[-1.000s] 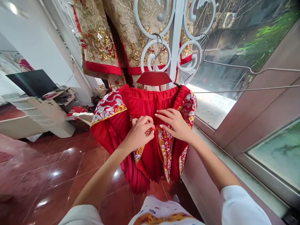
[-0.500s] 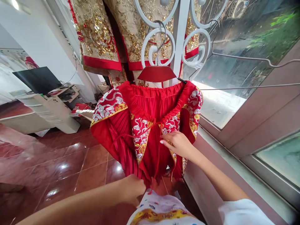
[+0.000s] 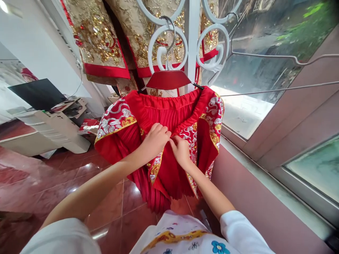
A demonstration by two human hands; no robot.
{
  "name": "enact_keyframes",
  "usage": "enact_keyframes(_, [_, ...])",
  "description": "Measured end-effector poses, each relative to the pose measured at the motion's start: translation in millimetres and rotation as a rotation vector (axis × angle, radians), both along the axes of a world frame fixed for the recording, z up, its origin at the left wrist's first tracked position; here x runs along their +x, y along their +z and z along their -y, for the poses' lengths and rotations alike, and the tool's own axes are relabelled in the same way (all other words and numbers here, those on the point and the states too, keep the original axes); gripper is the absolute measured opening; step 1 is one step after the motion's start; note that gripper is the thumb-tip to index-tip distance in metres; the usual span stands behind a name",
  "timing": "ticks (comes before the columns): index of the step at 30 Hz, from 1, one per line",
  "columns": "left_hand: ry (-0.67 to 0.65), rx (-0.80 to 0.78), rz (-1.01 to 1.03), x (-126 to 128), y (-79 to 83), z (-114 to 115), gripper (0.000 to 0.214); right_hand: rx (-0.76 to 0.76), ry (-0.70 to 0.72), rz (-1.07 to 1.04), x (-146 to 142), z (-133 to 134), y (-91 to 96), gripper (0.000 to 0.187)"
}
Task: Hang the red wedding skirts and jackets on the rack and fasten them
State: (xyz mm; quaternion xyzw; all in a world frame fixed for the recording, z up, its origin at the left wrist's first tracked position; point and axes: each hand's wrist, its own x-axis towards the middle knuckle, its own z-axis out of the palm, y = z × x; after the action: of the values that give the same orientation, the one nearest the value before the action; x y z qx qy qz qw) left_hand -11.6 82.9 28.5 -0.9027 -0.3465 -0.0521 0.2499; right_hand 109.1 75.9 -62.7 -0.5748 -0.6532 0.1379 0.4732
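A red pleated skirt (image 3: 174, 103) with silver and gold embroidered panels hangs from a clip hanger (image 3: 168, 80). At the middle of its gathered waistband, my left hand (image 3: 158, 139) is closed in a pinch. My right hand (image 3: 182, 151) meets it there, thumb and fingers pressed together close to the left fingertips. Both pinch at the spot where the skirt's thin red cord is tied; the fingers hide most of the cord and its knot.
The hanger hooks onto a white scrolled metal frame (image 3: 194, 42). Behind it hang beige garments with gold sequins and red hems (image 3: 106, 70). An empty wire hanger (image 3: 265, 59) hangs by the window at right. Left stand a desk (image 3: 50, 128) and a dark monitor (image 3: 37, 93).
My left hand has risen from below the skirt to the waistband. My right hand has moved slightly up and left to meet it. The dangling cord is now hidden. The view has shifted slightly.
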Motion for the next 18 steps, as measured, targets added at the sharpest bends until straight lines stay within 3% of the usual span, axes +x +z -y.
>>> enact_keyframes(5, [-0.036,-0.195,0.123,-6.1,12.6,7.4,0.02,0.012,-0.04,0.105,1.4,23.0,10.8,0.027])
enact_keyframes(7, [-0.064,-0.217,0.178,-9.2,17.8,13.2,0.023,-0.021,-0.019,0.105,5.5,31.7,5.3,0.026])
enact_keyframes(9, [-0.106,-0.186,0.243,-17.4,23.3,23.2,0.026,-0.14,0.055,0.064,9.8,38.9,-13.2,0.022])
enact_keyframes(12, [-0.127,-0.123,0.325,-41.9,29.7,42.6,0.029,-0.366,0.157,0.01,16.0,55.7,-58.3,0.02])
enact_keyframes(15, [-0.134,-0.176,0.256,-71.1,28.2,59.7,0.032,-0.491,0.276,0.006,27.9,83.8,-87.7,0.026])
enact_keyframes(16, [-0.118,-0.19,0.232,-78.0,25.9,64.3,0.032,-0.528,0.326,0.018,34.6,93.1,-86.2,0.027])
enact_keyframes(18, [-0.019,-0.168,0.261,-82.0,20.1,71.2,0.027,-0.532,0.325,0.059,51.4,104.6,-62.3,0.027])
